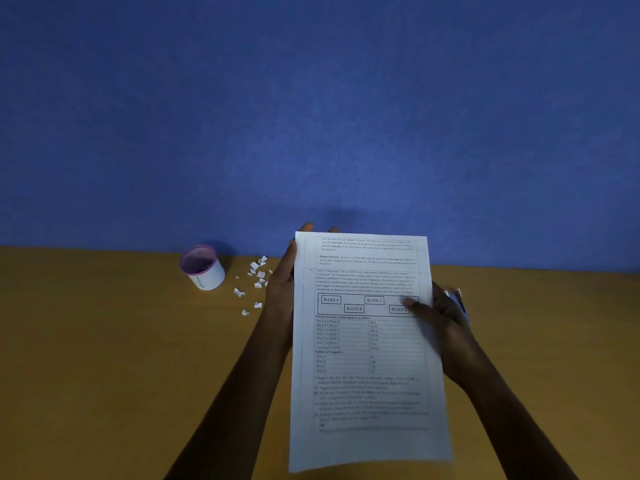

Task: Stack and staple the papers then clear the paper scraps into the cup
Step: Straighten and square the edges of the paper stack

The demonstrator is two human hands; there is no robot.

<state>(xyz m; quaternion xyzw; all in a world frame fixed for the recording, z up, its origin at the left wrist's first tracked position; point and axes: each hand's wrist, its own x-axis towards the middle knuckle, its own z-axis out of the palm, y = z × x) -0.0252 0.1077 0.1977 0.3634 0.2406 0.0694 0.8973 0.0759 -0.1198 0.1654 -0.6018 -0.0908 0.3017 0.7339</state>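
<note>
I hold the printed papers (363, 344) upright above the wooden table (121, 375), text facing me. My left hand (282, 285) lies flat along their left edge, fingertips showing over the top. My right hand (438, 317) grips the right edge, thumb pressed on the front near the block diagram. A blurred bluish thing, perhaps the stapler (459, 299), shows behind my right hand. Several white paper scraps (256, 282) lie scattered on the table left of my left hand. A white cup (204, 268) with a purple rim stands left of the scraps.
A blue wall (311, 116) rises directly behind the table's far edge. Bare tabletop stretches to the left front and to the right of my arms.
</note>
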